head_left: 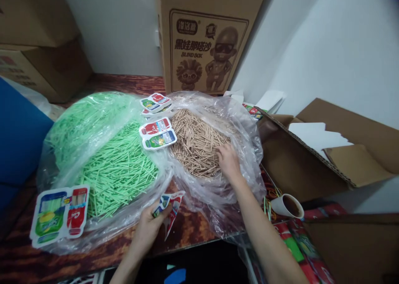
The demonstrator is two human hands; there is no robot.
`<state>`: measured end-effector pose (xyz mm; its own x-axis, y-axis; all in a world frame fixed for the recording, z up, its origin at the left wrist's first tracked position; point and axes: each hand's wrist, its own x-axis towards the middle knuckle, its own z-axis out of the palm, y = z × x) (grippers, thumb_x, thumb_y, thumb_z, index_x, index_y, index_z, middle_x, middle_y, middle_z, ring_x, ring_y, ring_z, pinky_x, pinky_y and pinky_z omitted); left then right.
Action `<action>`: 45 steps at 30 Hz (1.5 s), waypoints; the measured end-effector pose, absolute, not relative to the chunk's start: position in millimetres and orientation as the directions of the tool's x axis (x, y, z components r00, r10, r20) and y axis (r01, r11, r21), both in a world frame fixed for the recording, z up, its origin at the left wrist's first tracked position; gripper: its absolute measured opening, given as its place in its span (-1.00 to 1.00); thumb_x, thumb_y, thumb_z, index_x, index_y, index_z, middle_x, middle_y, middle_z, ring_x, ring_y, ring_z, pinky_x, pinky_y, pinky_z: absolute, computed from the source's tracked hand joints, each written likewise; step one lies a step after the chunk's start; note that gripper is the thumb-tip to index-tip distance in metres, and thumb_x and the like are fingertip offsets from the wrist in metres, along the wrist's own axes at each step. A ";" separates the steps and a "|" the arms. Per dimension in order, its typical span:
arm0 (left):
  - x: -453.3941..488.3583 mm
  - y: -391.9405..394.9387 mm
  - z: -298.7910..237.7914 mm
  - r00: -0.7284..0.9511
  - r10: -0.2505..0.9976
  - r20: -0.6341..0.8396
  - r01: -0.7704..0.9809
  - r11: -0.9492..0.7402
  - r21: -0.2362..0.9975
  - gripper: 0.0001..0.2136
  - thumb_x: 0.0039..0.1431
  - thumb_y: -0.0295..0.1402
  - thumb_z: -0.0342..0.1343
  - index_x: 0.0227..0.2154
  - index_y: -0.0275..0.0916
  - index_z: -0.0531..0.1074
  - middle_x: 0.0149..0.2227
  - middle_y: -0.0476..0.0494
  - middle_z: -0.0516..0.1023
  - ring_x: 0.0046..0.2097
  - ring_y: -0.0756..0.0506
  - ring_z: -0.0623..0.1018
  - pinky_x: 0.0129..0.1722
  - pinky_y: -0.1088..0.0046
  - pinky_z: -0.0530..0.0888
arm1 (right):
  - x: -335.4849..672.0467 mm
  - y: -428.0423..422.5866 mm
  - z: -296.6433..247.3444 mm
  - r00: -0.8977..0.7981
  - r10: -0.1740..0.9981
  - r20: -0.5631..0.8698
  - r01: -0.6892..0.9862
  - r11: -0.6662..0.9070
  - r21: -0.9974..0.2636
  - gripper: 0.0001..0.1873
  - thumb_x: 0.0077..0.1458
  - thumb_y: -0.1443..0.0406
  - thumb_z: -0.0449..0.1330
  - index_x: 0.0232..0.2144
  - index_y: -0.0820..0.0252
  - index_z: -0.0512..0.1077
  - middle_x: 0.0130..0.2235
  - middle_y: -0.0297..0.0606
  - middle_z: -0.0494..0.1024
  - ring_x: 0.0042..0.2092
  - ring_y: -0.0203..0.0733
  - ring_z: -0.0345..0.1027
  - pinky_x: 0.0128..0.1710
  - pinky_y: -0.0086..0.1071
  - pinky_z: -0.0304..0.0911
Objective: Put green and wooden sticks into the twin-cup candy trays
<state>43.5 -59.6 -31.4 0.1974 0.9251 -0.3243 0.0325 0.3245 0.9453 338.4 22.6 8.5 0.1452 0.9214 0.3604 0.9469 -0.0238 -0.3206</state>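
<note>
My left hand (149, 226) is closed on a small printed packet (170, 207) with red and blue bottle pictures, held over the table's front edge. My right hand (228, 161) reaches into a clear plastic bag (246, 151) full of brown sticks (195, 140), its fingers curled down among them. Whether they hold any sticks is hidden. To the left lies a second clear bag (62, 147) heaped with green sticks (118, 167).
Printed packets lie on the bags: one pair (59, 215) at front left, another pair (158, 133) in the middle, more (155, 102) behind. A printed carton (205, 39) stands at the back, an open cardboard box (327, 151) at right, a tipped paper cup (288, 206) near it.
</note>
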 end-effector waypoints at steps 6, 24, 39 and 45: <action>38.8 -61.6 -29.6 0.174 0.928 -0.330 0.003 0.335 0.942 -0.69 -0.12 -0.12 0.30 -0.61 -0.26 0.41 -0.59 0.06 0.32 -0.51 0.03 0.24 -0.52 0.57 0.22 | 332.8 38.4 5.0 -0.031 0.969 0.243 0.990 -0.003 0.138 -0.76 0.16 0.44 0.01 -0.26 0.22 0.47 -0.17 -0.04 0.43 -0.11 0.01 0.14 -0.13 -0.20 0.03; 26.1 -70.8 -31.1 0.088 0.936 -0.340 0.026 0.339 0.940 -0.62 -0.20 -0.01 0.30 -0.61 -0.27 0.46 -0.59 0.02 0.38 -0.49 -0.02 0.31 -0.47 0.52 0.29 | 348.1 67.9 36.2 0.257 0.966 0.027 0.462 -0.098 -0.881 -0.86 0.06 0.23 0.05 -0.48 0.15 0.27 -0.59 -0.42 0.27 -0.55 -0.29 0.19 -0.49 -0.41 0.16; -6.1 -62.0 -31.1 -0.135 0.905 -0.404 -0.366 0.334 0.869 -0.69 -0.23 -0.27 0.41 -0.41 -0.30 0.51 -0.47 0.01 0.55 -0.46 0.00 0.49 -0.39 0.51 0.44 | 190.6 -60.7 -20.2 -0.127 0.990 -0.056 -0.135 -0.073 -0.988 -0.80 0.18 0.16 0.11 -0.22 0.15 0.35 -0.38 -0.33 0.45 -0.32 -0.24 0.35 -0.23 -0.36 0.27; -9.7 -68.8 -36.0 -0.140 0.894 -0.426 -0.391 0.345 0.853 -0.72 -0.21 -0.28 0.41 -0.45 -0.30 0.48 -0.50 0.03 0.55 -0.48 0.02 0.49 -0.41 0.53 0.43 | 178.1 -74.0 -53.0 -0.095 0.995 -0.030 0.078 -0.022 -0.997 -0.82 0.20 0.22 0.05 -0.23 0.13 0.41 -0.39 -0.33 0.45 -0.28 -0.21 0.37 -0.19 -0.35 0.24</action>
<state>-9.7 -68.8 -36.0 -0.1402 0.8938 -0.4260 -0.3908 0.3454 0.8532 178.1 -74.0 -53.0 -0.0952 0.9950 -0.0299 0.0783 -0.0225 -0.9967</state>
